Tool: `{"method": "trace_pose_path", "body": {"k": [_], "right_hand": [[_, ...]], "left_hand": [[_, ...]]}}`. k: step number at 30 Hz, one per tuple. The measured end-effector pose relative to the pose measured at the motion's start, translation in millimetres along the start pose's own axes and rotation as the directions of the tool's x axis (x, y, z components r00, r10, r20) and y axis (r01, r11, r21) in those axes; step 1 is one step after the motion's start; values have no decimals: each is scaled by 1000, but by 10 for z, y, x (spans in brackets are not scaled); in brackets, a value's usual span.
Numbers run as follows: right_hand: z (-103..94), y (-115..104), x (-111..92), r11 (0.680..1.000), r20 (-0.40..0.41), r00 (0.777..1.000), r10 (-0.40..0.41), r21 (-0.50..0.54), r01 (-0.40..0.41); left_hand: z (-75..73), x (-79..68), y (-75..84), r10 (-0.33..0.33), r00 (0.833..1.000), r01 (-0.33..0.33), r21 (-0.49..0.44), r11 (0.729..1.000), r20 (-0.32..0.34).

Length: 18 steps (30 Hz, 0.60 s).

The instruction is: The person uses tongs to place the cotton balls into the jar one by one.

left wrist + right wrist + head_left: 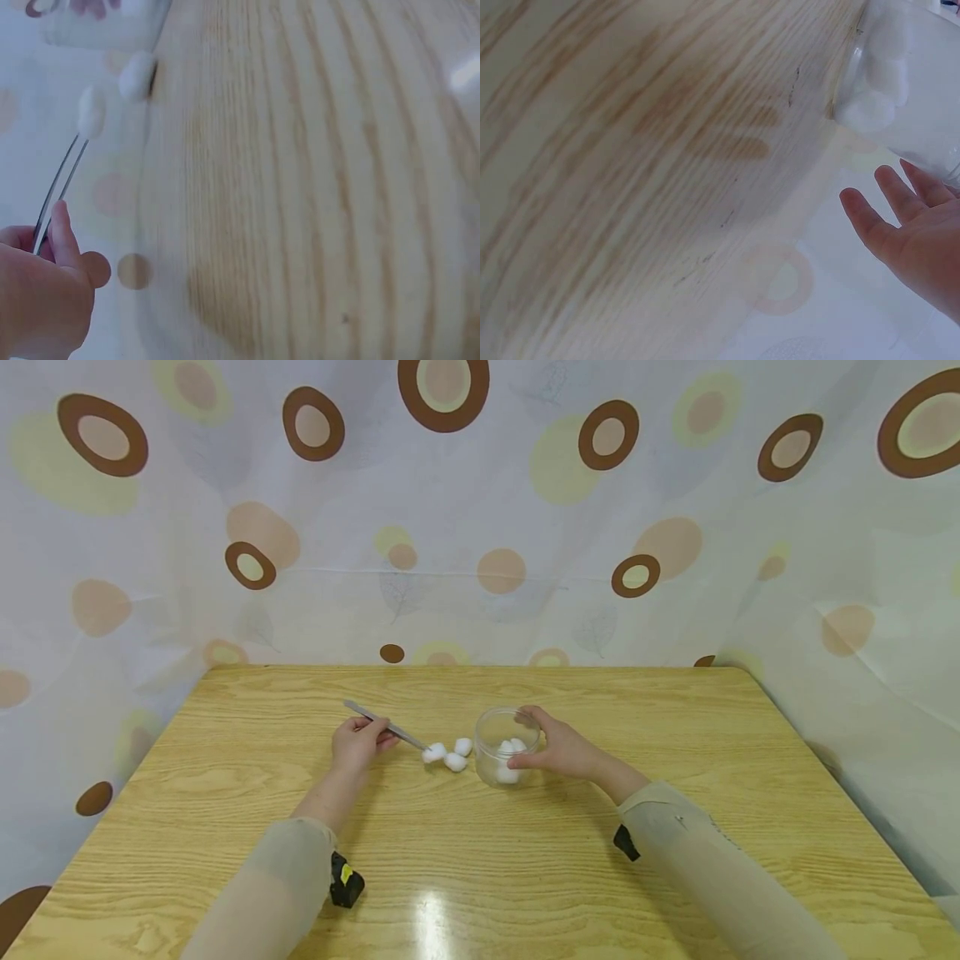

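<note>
My left hand [358, 743] pinches metal tweezers [405, 737] between thumb and fingers. At the tips of the tweezers is a white cotton ball [91, 112]. Two more cotton balls [456, 762] lie on the table just right of it. Beside them a clear round jar [486, 772] stands upright without a lid, with several cotton balls [507, 774] inside. My right hand [564, 748] grips the jar from its right side, thumb on the near wall and fingers round the far side. In the right wrist view, fingers [900, 196] show close to the jar wall.
The wood-grain table [465, 852] reaches back to a patterned curtain [450, 610], which also hangs along both sides. Black wrist devices show under the left sleeve [258, 881] and the right sleeve [705, 860].
</note>
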State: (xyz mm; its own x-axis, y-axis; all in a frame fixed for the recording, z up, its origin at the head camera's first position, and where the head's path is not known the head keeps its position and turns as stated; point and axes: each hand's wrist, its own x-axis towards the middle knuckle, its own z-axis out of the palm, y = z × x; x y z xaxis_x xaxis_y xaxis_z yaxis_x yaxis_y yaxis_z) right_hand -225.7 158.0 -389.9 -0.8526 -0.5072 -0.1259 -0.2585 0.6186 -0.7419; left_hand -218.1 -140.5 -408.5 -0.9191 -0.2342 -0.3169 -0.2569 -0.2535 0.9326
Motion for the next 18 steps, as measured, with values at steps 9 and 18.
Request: {"method": "trace_pose_path", "body": {"k": [9,18], "right_hand": [[1,9,0,1000,1,1000,0,1,0],[-2,11,1,1000,-2,1000,1,-10,-1]], "left_hand": [[56,-40,156,-18,999,22,-98,995,43],[223,-59,288,-25,997,37,-167,985,75]]}}
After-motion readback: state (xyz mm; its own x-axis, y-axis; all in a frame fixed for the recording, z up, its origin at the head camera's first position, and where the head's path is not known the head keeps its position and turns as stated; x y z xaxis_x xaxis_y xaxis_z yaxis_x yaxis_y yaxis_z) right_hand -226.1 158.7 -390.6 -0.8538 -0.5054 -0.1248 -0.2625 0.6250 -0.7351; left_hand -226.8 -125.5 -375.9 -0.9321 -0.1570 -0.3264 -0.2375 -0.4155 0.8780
